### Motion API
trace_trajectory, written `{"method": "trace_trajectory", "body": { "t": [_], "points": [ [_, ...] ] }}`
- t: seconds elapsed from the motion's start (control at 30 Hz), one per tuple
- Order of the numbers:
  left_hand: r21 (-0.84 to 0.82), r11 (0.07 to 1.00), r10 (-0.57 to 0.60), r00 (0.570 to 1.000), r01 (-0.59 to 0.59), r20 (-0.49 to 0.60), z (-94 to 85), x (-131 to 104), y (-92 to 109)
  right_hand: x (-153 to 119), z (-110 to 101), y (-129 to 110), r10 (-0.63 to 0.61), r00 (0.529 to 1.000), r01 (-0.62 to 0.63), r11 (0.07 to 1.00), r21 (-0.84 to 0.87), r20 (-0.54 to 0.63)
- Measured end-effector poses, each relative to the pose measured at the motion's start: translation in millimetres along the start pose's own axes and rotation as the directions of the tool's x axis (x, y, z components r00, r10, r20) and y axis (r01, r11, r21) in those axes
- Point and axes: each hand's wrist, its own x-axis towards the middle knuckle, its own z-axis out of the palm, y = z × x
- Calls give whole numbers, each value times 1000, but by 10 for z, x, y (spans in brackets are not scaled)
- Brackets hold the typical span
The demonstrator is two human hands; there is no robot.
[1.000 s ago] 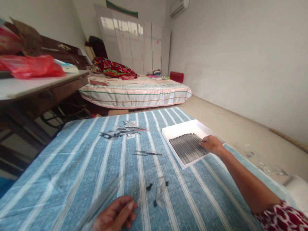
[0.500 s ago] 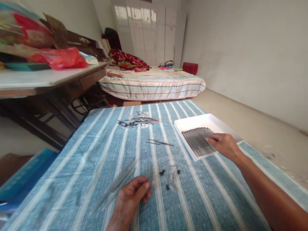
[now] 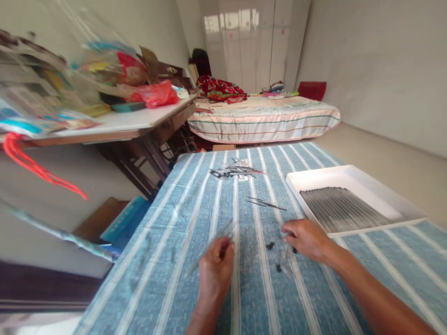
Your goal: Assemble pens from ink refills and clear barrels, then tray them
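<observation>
My left hand [image 3: 215, 263] is over the striped cloth with its fingers curled in and the thumb against them. Slim translucent grey tubes [image 3: 223, 229] lie slanted at that hand, partly covered by it; whether one is in its fingers is hidden. My right hand [image 3: 303, 237] is low over small loose parts, its fingertips drawn together, and what they pinch does not show. Beside it are a small black piece [image 3: 270, 245], another black piece [image 3: 278, 268] and a clear cap-like piece [image 3: 285, 261]. Thin dark rods [image 3: 266, 203] lie just beyond.
A white shallow box [image 3: 352, 170] at the right holds a row of grey sticks [image 3: 342, 209]. Farther back lies a pile of thin dark pieces [image 3: 237, 172]. A cluttered white-topped table [image 3: 132, 122] stands left, a bed [image 3: 265, 121] beyond.
My right hand has left the row of sticks in the box and come left to the small parts. My left hand has moved onto the translucent tubes. The view has swung left.
</observation>
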Motion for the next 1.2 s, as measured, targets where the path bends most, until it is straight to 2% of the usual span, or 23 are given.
{"method": "trace_trajectory", "body": {
  "t": [0.1,0.2,0.33,0.47,0.7,1.0,1.1,1.2],
  "points": [
    [205,970,155,983,-133,-95,-49,9,-41,53,20,-12,-3,1000,3,1000,2,18],
    [344,916,249,965,-207,-82,-44,1,-67,79,58,-11,1,999,-3,999,43,33],
    [502,826,291,957,-255,7,-9,-5,-87,87,112,12,1,999,-4,997,82,36],
    [643,731,234,969,-229,79,9,-11,-4,69,115,48,-14,999,9,990,138,34],
    [792,597,63,992,-125,109,16,16,141,42,126,107,-50,999,47,980,195,6],
    [821,547,56,985,-166,162,-24,-25,186,43,159,117,-57,998,62,973,221,-32],
    [830,526,77,982,-187,172,-6,-50,182,74,161,112,-6,998,20,974,226,-61],
    [826,527,80,979,-201,187,7,-50,166,153,135,84,70,989,-49,986,157,-133]
  ]
}}
